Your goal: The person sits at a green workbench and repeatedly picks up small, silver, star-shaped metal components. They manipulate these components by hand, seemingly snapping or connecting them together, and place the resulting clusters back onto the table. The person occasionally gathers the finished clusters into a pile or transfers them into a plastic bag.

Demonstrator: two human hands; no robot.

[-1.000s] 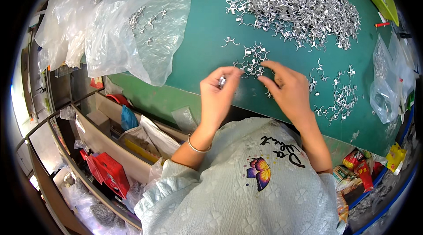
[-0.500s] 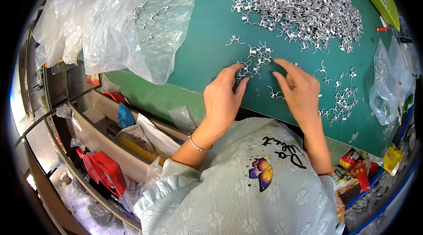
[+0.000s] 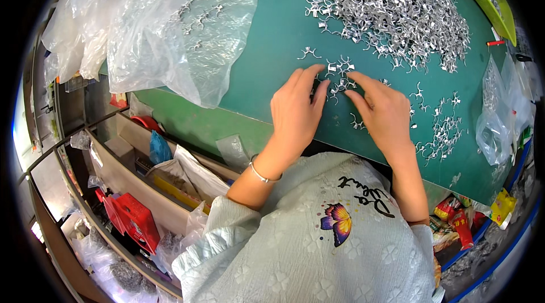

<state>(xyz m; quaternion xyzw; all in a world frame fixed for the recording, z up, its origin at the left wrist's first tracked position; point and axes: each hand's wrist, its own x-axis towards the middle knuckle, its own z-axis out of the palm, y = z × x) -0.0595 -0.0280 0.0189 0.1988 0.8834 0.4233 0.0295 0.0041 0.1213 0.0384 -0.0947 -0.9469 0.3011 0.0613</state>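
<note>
A small cluster of silvery metal clips [image 3: 342, 68], each with curved prongs, lies on the green tabletop between my two hands. My left hand [image 3: 296, 109] reaches in from the left, its index finger and thumb apart at the cluster's left edge. Opposite it, my right hand [image 3: 381, 111] has thumb and index finger apart at the cluster's right side. Neither hand visibly lifts a clip; the undersides of the fingers are hidden. One loose clip [image 3: 309, 52] lies just beyond my left fingertips, and another [image 3: 357, 122] is below my right thumb.
A large heap of the same clips [image 3: 397, 13] covers the far right of the green table [image 3: 272, 36]. A smaller group [image 3: 444, 132] lies right of my right hand. At left is a clear plastic bag [image 3: 170, 47] with a few clips; a yellow-green tray [image 3: 488, 5] stands far right.
My left hand has shifted right and slightly away from me, and the clips between the hands sit closer together. My right hand has barely moved. The whole view has shifted slightly.
</note>
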